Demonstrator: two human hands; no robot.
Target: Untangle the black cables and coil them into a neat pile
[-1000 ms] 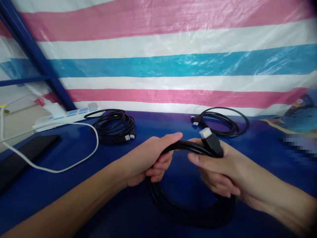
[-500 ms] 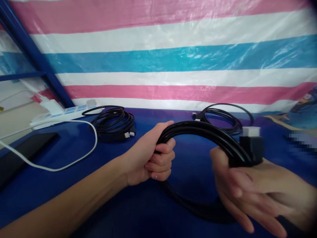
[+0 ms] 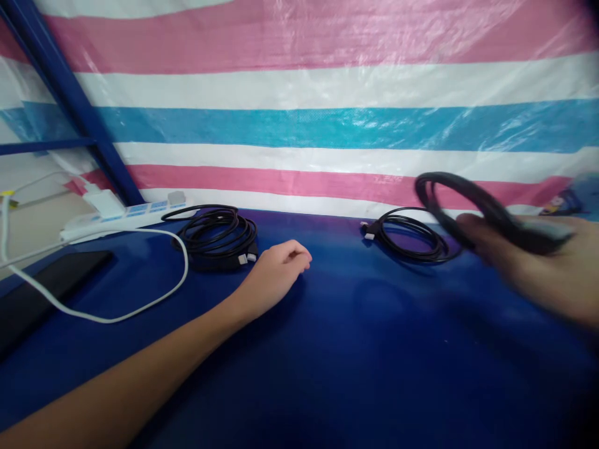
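At the left edge a white power strip (image 3: 124, 216) lies on the blue worktop (image 3: 355, 324); a black cable bundle (image 3: 216, 235) sits just beside the empty, loosely curled left hand (image 3: 276, 271). Far right, the right hand (image 3: 538, 265) (motion-blurred) grips a coiled black cable (image 3: 461, 196) above another flat coil (image 3: 412, 234).

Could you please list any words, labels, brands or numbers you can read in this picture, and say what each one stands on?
None can be read.
Power strip: blue patches along its top, too small to tell if they carry print.
Coiled black cable in the right hand: motion-blurred, no marking legible.
Striped tarp: plain stripes, no print.
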